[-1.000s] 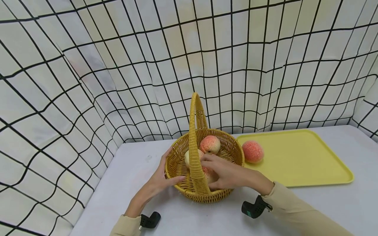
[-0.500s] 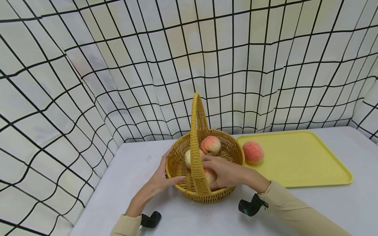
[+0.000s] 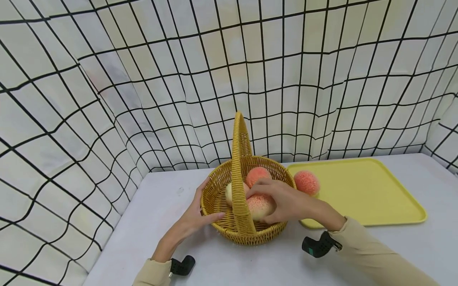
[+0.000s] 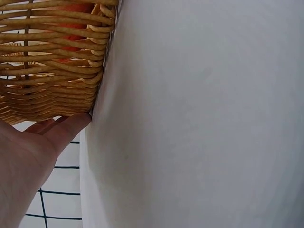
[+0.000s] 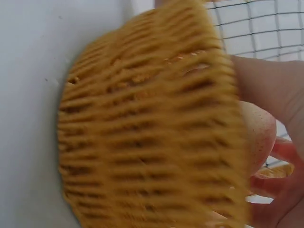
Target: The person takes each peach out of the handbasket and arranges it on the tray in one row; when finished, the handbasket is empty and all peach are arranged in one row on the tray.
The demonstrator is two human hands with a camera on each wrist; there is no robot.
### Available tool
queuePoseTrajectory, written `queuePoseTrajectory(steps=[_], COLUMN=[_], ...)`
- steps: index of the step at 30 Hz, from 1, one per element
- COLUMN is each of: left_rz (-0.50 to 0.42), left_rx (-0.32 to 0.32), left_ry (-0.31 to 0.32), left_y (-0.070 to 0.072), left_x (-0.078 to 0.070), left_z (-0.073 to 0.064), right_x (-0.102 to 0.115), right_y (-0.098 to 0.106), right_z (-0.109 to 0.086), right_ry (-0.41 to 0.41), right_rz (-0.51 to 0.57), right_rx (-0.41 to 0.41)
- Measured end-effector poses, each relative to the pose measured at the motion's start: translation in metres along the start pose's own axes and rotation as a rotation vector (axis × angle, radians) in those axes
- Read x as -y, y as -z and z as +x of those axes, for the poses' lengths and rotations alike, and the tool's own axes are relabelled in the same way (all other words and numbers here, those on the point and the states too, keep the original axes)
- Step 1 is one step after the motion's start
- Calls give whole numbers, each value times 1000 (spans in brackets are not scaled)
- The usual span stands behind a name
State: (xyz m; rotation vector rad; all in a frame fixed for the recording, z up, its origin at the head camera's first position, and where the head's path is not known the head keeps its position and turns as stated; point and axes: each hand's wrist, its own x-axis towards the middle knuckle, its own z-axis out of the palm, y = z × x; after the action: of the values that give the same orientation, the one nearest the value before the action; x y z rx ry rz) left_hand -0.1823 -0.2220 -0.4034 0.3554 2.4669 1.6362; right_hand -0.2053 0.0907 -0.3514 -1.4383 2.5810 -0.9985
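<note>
We judge the step in hand to be handling one peach point(image 3: 261, 207) at the basket point(image 3: 262, 239); whether it is coming out or going in, we cannot tell. Our right hand point(image 3: 288, 200) has its fingers and thumb clamped on that peach, which sits inside the basket, to the right of the tall handle point(image 3: 235, 171). Our left hand point(image 3: 195, 214) holds the basket's left side, thumb over the rim and fingers against the outer wall. As we see it, the next move calls for a light grip, with the peach kept clear of the handle and the rim, while our left hand steadies the weave

The held peach looks rounded, creamy and pale, with a speckled pink blush. A paler peach point(image 3: 230, 194) lies beside it, partly behind the handle, and a coral-red peach point(image 3: 258, 174) lies farther back. Outside the basket, a deep pink peach point(image 3: 306, 183) rests at the left end of the yellow tray point(image 3: 365, 194), on the white table point(image 3: 161, 194)
</note>
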Motion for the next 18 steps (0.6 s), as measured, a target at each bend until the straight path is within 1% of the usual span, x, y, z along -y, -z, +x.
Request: queuePoseTrajectory(steps=[3,7,11,14,18], left_rz=[-4,-2,5,0,-6], left_rx=[-1,-1,-2,0,4], left_ry=[-3,-3,-1,10,15], left_y=[1,1,2,2,1], left_x=[0,1,2,2,1], left_z=[1,1,2,2,2], right_x=[1,1,-7,-16,-26], right_y=[15,37,58,71,87], right_z=[-10,-23,-39,-53,-76], right_ry=[-16,-33,-37,-46,-64], right_rz=[52,65,80,53,-51], right_rx=[-50,-121,-180,-219,-269])
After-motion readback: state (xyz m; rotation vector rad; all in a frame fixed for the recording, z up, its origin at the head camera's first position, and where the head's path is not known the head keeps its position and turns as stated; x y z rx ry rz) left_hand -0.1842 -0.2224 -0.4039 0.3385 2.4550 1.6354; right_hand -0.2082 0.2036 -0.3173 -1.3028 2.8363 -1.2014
